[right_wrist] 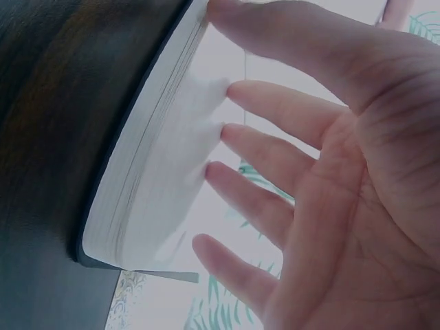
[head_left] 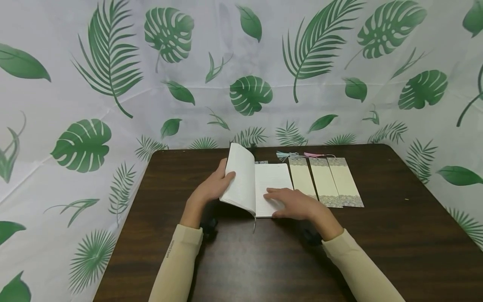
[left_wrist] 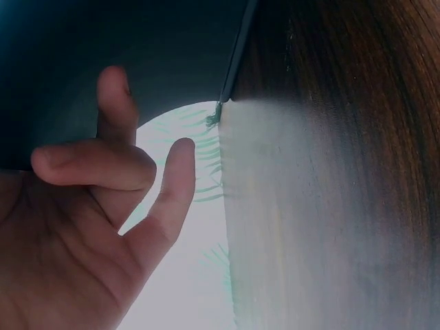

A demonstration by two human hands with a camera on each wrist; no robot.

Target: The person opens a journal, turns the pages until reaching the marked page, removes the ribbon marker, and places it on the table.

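An open notebook [head_left: 271,184] with white pages and a dark cover [left_wrist: 130,41] lies on the table, its left half raised at a slant. With the thumb on the page and fingers behind the cover, my left hand [head_left: 214,184] holds up that raised half. My right hand [head_left: 296,204] has its fingers spread, fingertips at the lower part of the right page. Seen from the right wrist, those straight fingers [right_wrist: 265,155] reach to the white page [right_wrist: 165,165]. A thin ribbon [head_left: 254,224] hangs from the bottom of the spine.
Right of the notebook on the dark wooden table [head_left: 241,260] lie three cream bookmarks [head_left: 345,178] with patterned ends, two partly overlapping. A light blue tassel [head_left: 284,155] and a pink tassel [head_left: 313,155] lie at their tops. Behind stands a leaf-print curtain [head_left: 211,100].
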